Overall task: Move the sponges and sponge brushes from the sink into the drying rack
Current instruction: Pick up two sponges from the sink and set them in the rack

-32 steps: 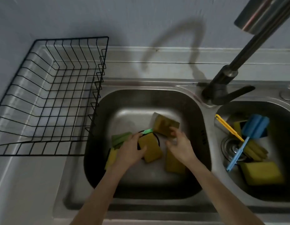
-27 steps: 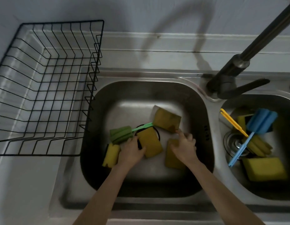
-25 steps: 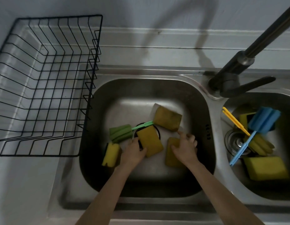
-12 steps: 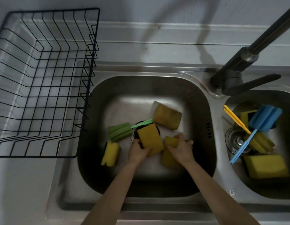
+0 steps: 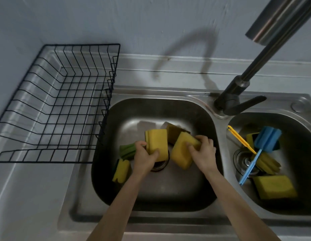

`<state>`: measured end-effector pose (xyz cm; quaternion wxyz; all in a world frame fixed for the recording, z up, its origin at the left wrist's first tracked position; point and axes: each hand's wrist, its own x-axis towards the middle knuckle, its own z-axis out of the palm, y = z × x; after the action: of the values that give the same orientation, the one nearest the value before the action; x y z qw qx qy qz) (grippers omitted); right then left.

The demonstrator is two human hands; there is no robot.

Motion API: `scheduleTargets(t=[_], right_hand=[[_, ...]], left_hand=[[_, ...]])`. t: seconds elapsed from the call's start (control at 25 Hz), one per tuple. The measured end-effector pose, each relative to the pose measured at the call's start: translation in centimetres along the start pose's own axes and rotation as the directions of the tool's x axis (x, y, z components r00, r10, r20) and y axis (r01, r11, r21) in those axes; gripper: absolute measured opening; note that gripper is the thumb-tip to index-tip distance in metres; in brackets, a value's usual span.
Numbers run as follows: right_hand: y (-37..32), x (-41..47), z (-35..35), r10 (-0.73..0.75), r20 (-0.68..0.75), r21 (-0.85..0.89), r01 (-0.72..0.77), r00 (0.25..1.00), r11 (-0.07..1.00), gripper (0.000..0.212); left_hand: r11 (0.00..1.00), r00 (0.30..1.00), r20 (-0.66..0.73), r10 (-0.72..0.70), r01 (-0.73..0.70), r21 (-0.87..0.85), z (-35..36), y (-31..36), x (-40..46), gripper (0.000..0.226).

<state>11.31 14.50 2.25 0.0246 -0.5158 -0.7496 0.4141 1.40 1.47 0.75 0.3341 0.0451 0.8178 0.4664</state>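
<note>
No brand, label or writing can be read anywhere. The left hand (image 5: 145, 160) grips a yellow sponge (image 5: 157, 145) above the drain (image 5: 160, 165) of the left basin (image 5: 200, 119), thumb curled over its face and fingers wrapped round its left edge; the block's long side runs away from the person. The right hand (image 5: 202, 153) pinches a second yellow sponge (image 5: 182, 153) just right of the drain, fingers curled over its upper corner, the block tilted with its long side slanting down toward the person. Both are soft, porous rectangular foam. Behind the drain lies a darker sponge (image 5: 174, 132); left of it a green ribbed brush head (image 5: 127, 150) and a notched yellow sponge (image 5: 121, 171) with a green backing. The black wire rack (image 5: 53, 105) stands left of the basin. Right of the drain, the second steel basin (image 5: 301, 129) holds a blue foam brush (image 5: 268, 140), a yellow handle (image 5: 241, 139) and another yellow sponge (image 5: 275, 186).
</note>
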Motion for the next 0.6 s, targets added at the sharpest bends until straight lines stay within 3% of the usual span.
scheduleTargets(t=[0.16, 0.36, 0.44, 0.6], right_hand=[[-2.6, -1.5, -1.4, -0.179, -0.172, 0.134, 0.204, 0.969, 0.97, 0.059], [-5.5, -3.8, -3.0, -0.296, -0.245, 0.316, 0.365, 0.923, 0.876, 0.05], [-6.1, -4.5, -3.4, -0.315, -0.235, 0.409, 0.388, 0.919, 0.826, 0.046], [-7.9, -6.8, -3.6, -0.394, -0.074, 0.521, 0.372, 0.916, 0.768, 0.047]], left_hand=[[0.998, 0.999, -0.007, 0.047, -0.047, -0.033, -0.9, 1.7, -1.7, 0.062], [0.965, 0.963, -0.151, 0.226, -0.242, -0.101, -2.8, 4.9, -3.1, 0.056], [0.943, 0.941, -0.204, 0.271, -0.302, -0.141, -3.8, 6.4, -4.0, 0.058], [0.898, 0.889, -0.286, 0.357, -0.411, -0.156, -5.1, 8.1, -5.8, 0.06]])
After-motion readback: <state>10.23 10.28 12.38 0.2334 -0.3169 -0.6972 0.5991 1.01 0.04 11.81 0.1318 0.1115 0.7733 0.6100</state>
